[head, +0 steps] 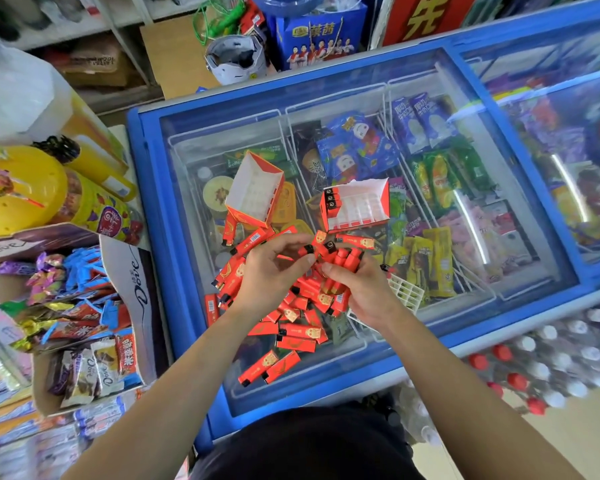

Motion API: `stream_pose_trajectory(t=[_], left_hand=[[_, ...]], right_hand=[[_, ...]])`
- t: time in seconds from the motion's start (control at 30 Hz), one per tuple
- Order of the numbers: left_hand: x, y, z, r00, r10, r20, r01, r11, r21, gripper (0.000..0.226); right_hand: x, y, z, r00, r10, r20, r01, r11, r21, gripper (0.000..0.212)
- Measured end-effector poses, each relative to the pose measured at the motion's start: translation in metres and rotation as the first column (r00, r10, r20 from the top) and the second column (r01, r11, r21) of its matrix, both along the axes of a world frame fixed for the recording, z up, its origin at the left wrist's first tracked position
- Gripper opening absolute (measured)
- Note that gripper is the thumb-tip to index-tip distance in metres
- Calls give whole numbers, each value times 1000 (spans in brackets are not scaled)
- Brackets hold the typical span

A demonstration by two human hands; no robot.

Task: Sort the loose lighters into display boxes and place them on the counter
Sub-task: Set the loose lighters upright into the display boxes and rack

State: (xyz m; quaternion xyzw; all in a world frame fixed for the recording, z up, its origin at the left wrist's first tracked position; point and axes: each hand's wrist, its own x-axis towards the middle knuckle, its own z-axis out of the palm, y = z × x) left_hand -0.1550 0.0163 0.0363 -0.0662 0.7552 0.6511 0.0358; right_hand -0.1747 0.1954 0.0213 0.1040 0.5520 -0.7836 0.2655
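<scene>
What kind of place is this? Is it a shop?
Most likely a small shop: a glass-topped freezer full of wrapped ice creams, an open box of Dove chocolates beside it, and stacked bottles.

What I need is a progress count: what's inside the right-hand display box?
The right-hand display box holds three lighters in its left corner; the other white slots look empty. The slot depths are hidden by the dividers.

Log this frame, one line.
left hand pinches lighter | right hand holds lighter bunch | left display box empty | right display box: three lighters
</scene>
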Motion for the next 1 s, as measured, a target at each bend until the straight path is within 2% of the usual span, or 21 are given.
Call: stream_pose_trajectory(t=[0.1, 0.27, 0.53, 0.73, 0.9, 1.0], left_hand=[[-3, 1, -3, 998, -64, -18, 61, 992, -107, 39], [-14, -6, -9, 975, -224, -9, 217, 956, -196, 43], [-27, -15, -14, 950, -307, 52, 312, 932, -186, 35], [-24, -20, -26, 960, -247, 129, 267, 948, -175, 24], [-22, -19, -28, 981, -128, 143, 150, 976, -156, 23], [-25, -19, -27, 988, -32, 149, 50, 992, -118, 23]], right_hand=[[1, 1, -3, 1000, 22, 20, -22, 1000, -5, 29], [-1, 5, -1, 990, 136, 30, -138, 989, 56, 7], [-8, 7, -10, 967, 239, 90, -247, 966, 81, 25], [-5, 0, -11, 988, 127, 88, -137, 984, 111, 26], [-6, -6, -13, 997, 41, 68, -53, 982, 180, 26], [-9, -6, -8, 999, -45, 23, 38, 965, 259, 19]])
